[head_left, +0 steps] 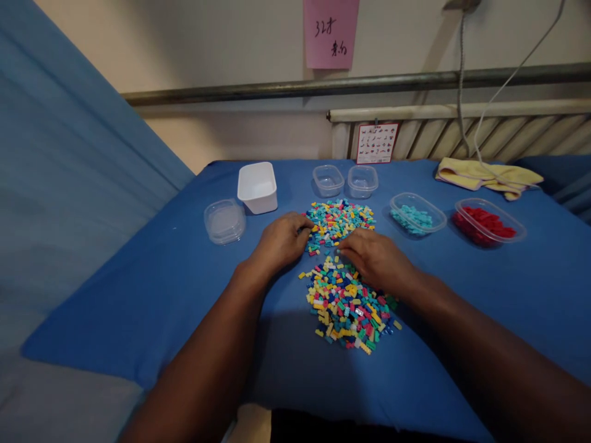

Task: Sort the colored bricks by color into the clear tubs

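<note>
Small multicoloured building bricks lie in two heaps, a far pile (pixel 341 215) and a near pile (pixel 346 301). My left hand (pixel 284 240) rests against the left edge of the far pile, thumb and fingers drawn together; what lies between them is too small to make out. Between the two piles, my right hand (pixel 376 258) is closed in a pinch, with a small teal brick (pixel 338 251) at its fingertips. Its wrist and palm cover the right side of the near pile.
Behind the piles stand two clear tubs (pixel 328 181). At left are a white container (pixel 257 191) and stacked clear lids (pixel 225 221). On the right, one tub holds turquoise pieces (pixel 412 218), another red pieces (pixel 487 223). A yellow cloth (pixel 484 175) lies at the back right.
</note>
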The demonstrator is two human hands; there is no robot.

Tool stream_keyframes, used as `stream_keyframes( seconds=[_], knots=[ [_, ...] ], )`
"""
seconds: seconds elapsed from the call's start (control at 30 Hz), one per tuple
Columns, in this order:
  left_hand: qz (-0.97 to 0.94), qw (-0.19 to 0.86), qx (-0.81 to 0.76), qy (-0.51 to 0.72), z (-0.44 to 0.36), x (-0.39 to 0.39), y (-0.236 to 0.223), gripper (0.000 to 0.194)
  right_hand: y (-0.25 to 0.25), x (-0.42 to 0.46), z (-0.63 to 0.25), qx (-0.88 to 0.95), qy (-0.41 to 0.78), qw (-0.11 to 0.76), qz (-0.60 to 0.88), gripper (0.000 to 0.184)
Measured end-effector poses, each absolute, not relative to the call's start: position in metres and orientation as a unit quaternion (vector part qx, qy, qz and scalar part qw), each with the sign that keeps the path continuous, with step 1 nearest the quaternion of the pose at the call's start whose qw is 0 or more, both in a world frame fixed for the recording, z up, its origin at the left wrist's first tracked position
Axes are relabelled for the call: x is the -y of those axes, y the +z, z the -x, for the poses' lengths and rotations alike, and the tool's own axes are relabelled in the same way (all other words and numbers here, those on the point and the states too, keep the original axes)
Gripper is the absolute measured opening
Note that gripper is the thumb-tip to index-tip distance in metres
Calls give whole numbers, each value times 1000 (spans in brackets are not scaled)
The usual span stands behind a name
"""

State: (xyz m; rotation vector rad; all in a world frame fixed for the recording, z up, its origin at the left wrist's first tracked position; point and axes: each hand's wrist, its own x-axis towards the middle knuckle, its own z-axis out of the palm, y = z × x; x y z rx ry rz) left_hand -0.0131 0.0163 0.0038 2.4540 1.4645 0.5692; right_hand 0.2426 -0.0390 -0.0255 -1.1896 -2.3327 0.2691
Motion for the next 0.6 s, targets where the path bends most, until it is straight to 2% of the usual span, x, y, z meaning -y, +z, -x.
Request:
stream_keyframes(
  seconds=[0.13, 0.3, 0.47, 0.6],
  knots=[
    [-833, 149, -505, 171, 21, -17, 9, 26, -12, 38, -265, 832, 55, 323, 447, 19],
    [-838, 162, -498, 154, 28, -19, 10, 28, -7, 28, -320, 758, -34, 381, 528, 19],
    [-860, 138, -475, 121, 28, -17, 11, 32, -20, 15, -361, 719, -80, 375, 579, 20],
    [-885, 127, -437, 98, 28, -14, 14, 33, -22, 13, -363, 720, -94, 373, 578, 20]
  ],
)
